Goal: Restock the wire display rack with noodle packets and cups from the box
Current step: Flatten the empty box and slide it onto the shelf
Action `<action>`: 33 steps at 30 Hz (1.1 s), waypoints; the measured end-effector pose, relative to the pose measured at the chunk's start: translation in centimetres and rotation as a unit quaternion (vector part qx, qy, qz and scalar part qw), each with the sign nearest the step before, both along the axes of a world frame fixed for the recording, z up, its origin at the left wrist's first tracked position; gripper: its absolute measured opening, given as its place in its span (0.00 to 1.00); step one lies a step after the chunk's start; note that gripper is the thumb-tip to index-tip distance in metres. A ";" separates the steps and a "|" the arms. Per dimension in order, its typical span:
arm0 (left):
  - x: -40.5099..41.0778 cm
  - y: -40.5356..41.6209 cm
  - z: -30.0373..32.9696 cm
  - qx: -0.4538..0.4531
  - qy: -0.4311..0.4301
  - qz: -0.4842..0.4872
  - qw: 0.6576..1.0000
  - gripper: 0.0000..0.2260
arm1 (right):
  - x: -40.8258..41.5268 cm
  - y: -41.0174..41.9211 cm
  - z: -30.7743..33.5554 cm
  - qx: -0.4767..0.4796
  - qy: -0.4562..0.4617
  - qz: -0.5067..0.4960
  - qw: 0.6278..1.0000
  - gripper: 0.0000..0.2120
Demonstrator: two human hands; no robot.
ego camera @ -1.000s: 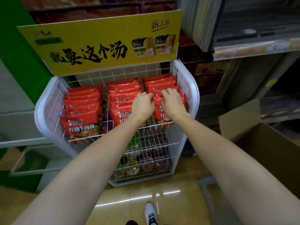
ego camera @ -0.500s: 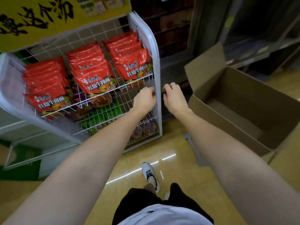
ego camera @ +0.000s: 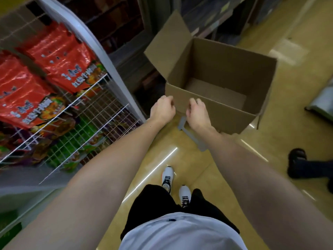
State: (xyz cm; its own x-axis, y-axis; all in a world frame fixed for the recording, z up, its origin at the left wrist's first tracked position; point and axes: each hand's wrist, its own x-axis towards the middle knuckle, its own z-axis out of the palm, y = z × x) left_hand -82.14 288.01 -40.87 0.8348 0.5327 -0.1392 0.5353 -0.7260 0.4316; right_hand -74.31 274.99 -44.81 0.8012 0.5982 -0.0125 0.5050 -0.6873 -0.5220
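The white wire display rack (ego camera: pixel 93 42) stands at the left, its upper shelf packed with red noodle packets (ego camera: pixel 61 56). Green and purple packets (ego camera: pixel 72 143) lie blurred on the shelves below. To its right an open cardboard box (ego camera: pixel 225 112) sits on the floor, and only bare cardboard shows inside it. My left hand (ego camera: pixel 162 110) hovers just off the box's near left corner, fingers loosely curled, holding nothing. My right hand (ego camera: pixel 197 112) is in front of the box's near wall, likewise loosely curled and empty.
Dark shelving runs behind the rack and the box. A grey strip (ego camera: pixel 191 134) lies on the tan floor under my right wrist. Another person's foot in a black sandal (ego camera: pixel 297 157) stands at the right, below a grey object (ego camera: pixel 322 101). My white shoes (ego camera: pixel 167 177) are below.
Both hands left the red packets on the rack's top shelf and swung right and down to the box's near edge. My view turned from the rack toward the box and floor.
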 end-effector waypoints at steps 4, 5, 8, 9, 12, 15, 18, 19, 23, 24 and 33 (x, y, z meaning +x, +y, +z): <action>2.9 -1.2 -1.2 -0.010 0.014 -0.046 0.999 0.06 | 1.5 -1.6 -1.2 -0.014 0.022 -0.049 0.998 0.11; 3.6 -1.1 -1.5 -0.011 0.017 -0.054 0.998 0.06 | 1.9 -1.7 -1.4 -0.017 0.026 -0.058 0.998 0.10; 5.0 0.1 -2.2 -0.012 0.027 -0.072 0.997 0.06 | 3.0 -1.1 -1.7 -0.015 0.042 -0.076 0.996 0.08; 5.4 0.6 -2.4 -0.014 0.028 -0.075 0.997 0.06 | 3.2 -0.8 -1.8 -0.012 0.045 -0.079 0.996 0.08; 6.4 2.5 -2.7 -0.019 0.027 -0.080 0.996 0.07 | 3.9 0.8 -1.9 -0.005 0.059 -0.095 0.994 0.08; 7.3 4.6 -2.9 -0.024 0.032 -0.080 0.996 0.07 | 4.5 2.5 -2.0 0.002 0.073 -0.115 0.991 0.08; 7.9 6.8 -3.5 -0.034 0.034 -0.076 0.996 0.06 | 5.2 3.9 -2.2 -0.005 0.076 -0.120 0.990 0.08; 8.0 7.5 -3.8 -0.039 0.033 -0.073 0.996 0.06 | 5.5 4.4 -2.2 -0.006 0.075 -0.122 0.990 0.07; 8.0 9.9 -5.3 -0.072 0.040 -0.061 0.995 0.06 | 6.3 6.3 -2.2 0.002 0.076 -0.117 0.990 0.06; 8.0 10.4 -5.6 -0.084 0.042 -0.054 0.994 0.05 | 6.5 6.8 -2.1 0.005 0.081 -0.113 0.990 0.06; 9.5 13.2 -7.8 -0.149 0.042 0.020 0.988 0.07 | 6.9 12.0 -2.6 0.024 0.104 -0.047 0.993 0.06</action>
